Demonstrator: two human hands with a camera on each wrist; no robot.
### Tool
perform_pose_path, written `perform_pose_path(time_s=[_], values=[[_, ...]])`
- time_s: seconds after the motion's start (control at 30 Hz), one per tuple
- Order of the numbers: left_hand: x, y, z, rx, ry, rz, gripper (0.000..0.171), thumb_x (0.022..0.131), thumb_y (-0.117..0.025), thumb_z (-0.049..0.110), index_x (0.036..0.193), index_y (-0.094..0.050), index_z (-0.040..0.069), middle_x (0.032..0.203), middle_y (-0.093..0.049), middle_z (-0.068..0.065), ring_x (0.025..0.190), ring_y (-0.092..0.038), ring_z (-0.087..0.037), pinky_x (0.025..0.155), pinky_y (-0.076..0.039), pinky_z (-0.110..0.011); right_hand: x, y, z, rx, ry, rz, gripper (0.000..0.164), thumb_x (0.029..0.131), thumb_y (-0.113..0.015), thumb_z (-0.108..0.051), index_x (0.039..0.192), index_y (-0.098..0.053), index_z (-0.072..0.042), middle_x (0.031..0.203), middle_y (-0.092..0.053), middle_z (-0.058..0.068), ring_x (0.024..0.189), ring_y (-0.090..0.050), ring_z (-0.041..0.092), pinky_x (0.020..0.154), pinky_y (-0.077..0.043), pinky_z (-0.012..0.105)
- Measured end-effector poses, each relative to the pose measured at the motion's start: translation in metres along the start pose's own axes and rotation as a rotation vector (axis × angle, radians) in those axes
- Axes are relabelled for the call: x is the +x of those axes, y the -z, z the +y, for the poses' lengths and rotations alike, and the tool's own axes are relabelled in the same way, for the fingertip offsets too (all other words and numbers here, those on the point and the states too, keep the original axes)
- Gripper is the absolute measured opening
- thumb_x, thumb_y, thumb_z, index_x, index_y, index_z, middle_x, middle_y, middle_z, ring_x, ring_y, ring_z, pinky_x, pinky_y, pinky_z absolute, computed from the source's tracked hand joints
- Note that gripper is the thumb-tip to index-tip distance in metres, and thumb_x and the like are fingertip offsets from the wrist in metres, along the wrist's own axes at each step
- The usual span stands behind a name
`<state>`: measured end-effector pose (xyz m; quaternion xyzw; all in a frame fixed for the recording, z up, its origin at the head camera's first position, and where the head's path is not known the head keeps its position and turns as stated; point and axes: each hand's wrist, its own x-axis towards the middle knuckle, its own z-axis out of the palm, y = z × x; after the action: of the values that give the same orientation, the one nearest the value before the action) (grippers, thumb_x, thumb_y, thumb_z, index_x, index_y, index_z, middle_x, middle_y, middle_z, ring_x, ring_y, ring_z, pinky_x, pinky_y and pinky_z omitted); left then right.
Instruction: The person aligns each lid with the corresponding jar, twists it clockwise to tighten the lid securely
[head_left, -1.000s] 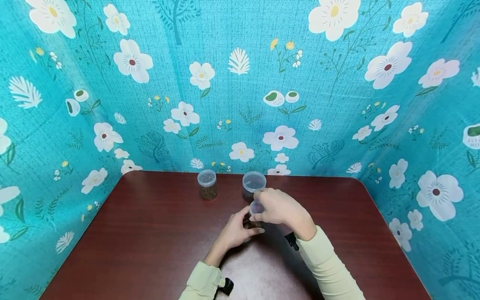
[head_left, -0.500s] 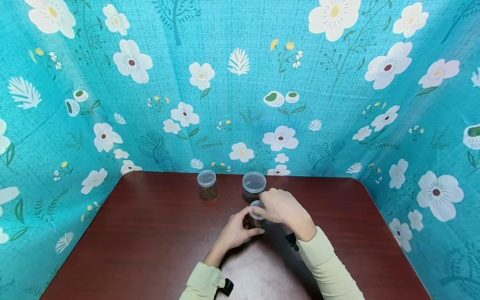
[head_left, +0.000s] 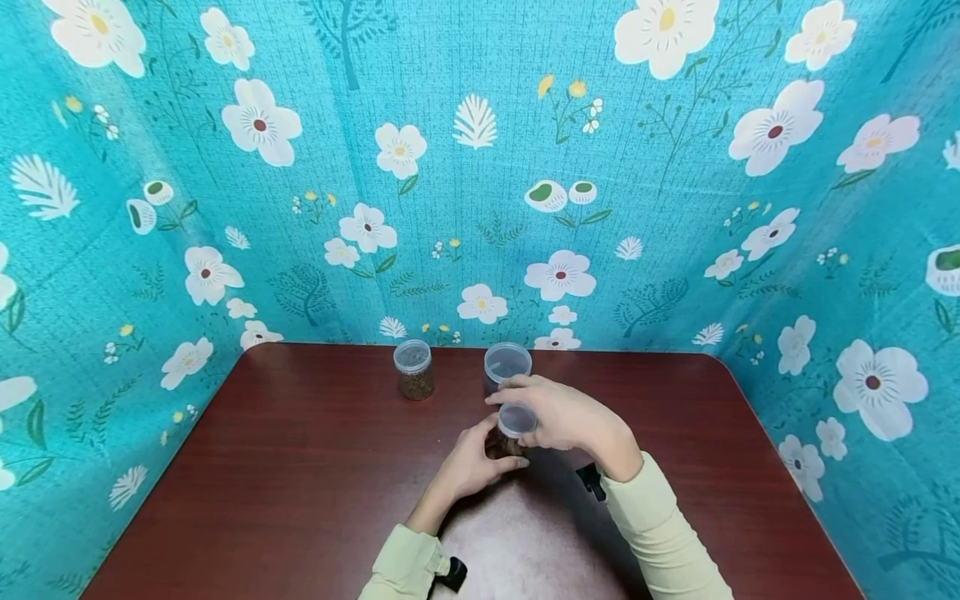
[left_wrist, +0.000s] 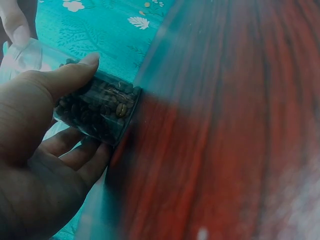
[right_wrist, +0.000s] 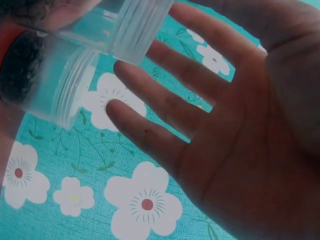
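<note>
My left hand point(head_left: 480, 458) grips a clear plastic jar point(left_wrist: 102, 102) of dark coffee beans low on its body, thumb on one side and fingers on the other. The jar stands upright near the table's middle. On its top sits a translucent screw lid point(right_wrist: 145, 30). My right hand point(head_left: 562, 415) is around the lid from the right, its fingers spread and fairly straight in the right wrist view, with fingertips right at the lid's edge. A thumb or finger of that hand point(left_wrist: 15, 27) shows beside the lid in the left wrist view.
Just behind the held jar is a wider clear jar point(head_left: 507, 362) with dark contents, partly hidden by my right hand. Farther left stands another lidded jar point(head_left: 415, 379) of small brownish bits. The dark red wooden table point(head_left: 315, 467) ends at a flowered turquoise cloth point(head_left: 442, 200).
My right hand's fingers have loosened and spread from the lid, shifting slightly back so more of the lid shows. The left hand keeps its hold on the jar.
</note>
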<state>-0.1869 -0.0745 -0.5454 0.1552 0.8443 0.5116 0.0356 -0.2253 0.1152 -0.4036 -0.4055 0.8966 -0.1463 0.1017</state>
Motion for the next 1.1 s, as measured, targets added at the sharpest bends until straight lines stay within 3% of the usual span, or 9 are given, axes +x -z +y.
perform_pose_path(time_s=[0.13,0.37,0.5,0.63,0.8,0.93,1.1], values=[[0.000,0.000,0.000,0.013,0.008,-0.001,0.067,0.090,-0.085,0.038,0.148,-0.055,0.025,0.139,-0.069,0.007,0.128,-0.067,-0.014,0.108,-0.054,-0.037,0.001,0.001,-0.002,-0.015,0.021,-0.015,0.053,0.085,-0.087,-0.012,0.135,-0.071,-0.019,0.145,-0.065,0.010,0.140,-0.058,0.034,0.106,-0.055,0.051],[0.001,0.001,0.000,-0.008,0.017,-0.001,0.062,0.089,-0.085,0.037,0.144,-0.057,0.031,0.133,-0.071,0.012,0.124,-0.067,-0.010,0.108,-0.053,-0.037,0.006,0.000,-0.007,-0.029,-0.038,0.014,0.047,0.083,-0.091,-0.023,0.126,-0.074,-0.016,0.131,-0.070,0.006,0.104,-0.071,0.022,0.087,-0.060,0.042],[0.000,0.001,0.000,-0.049,0.021,-0.014,0.060,0.090,-0.084,0.035,0.143,-0.056,0.035,0.131,-0.071,0.012,0.120,-0.068,-0.010,0.104,-0.055,-0.036,0.008,-0.002,-0.010,-0.031,-0.109,0.013,0.048,0.083,-0.091,-0.028,0.125,-0.073,-0.014,0.129,-0.070,0.006,0.096,-0.070,0.019,0.083,-0.059,0.041],[0.000,0.001,-0.001,-0.070,0.010,-0.025,0.054,0.091,-0.084,0.032,0.138,-0.058,0.039,0.116,-0.073,0.010,0.101,-0.069,-0.008,0.093,-0.057,-0.031,0.009,-0.004,-0.011,-0.065,-0.160,0.030,0.048,0.083,-0.090,-0.038,0.122,-0.073,-0.014,0.119,-0.072,0.004,0.086,-0.065,0.016,0.076,-0.057,0.040],[0.000,0.000,-0.002,-0.014,-0.001,-0.017,0.044,0.091,-0.084,0.032,0.127,-0.060,0.037,0.096,-0.069,0.007,0.078,-0.058,-0.008,0.079,-0.049,-0.026,0.010,-0.010,-0.008,-0.103,-0.216,0.066,0.048,0.085,-0.085,-0.053,0.114,-0.075,-0.016,0.102,-0.072,0.000,0.071,-0.058,0.012,0.065,-0.052,0.035],[-0.001,0.000,-0.001,0.009,-0.005,-0.006,0.048,0.090,-0.085,0.035,0.131,-0.059,0.037,0.097,-0.068,0.009,0.079,-0.058,-0.010,0.080,-0.049,-0.027,0.010,-0.012,-0.008,-0.132,-0.225,0.090,0.047,0.085,-0.083,-0.058,0.107,-0.075,-0.017,0.093,-0.069,-0.002,0.066,-0.054,0.011,0.061,-0.049,0.033],[0.000,0.001,0.000,0.013,-0.013,0.002,0.053,0.090,-0.085,0.035,0.136,-0.059,0.035,0.106,-0.070,0.011,0.087,-0.062,-0.009,0.085,-0.052,-0.028,0.010,-0.013,-0.008,-0.146,-0.220,0.119,0.043,0.086,-0.082,-0.058,0.087,-0.067,-0.017,0.073,-0.055,-0.004,0.059,-0.049,0.013,0.053,-0.039,0.030]])
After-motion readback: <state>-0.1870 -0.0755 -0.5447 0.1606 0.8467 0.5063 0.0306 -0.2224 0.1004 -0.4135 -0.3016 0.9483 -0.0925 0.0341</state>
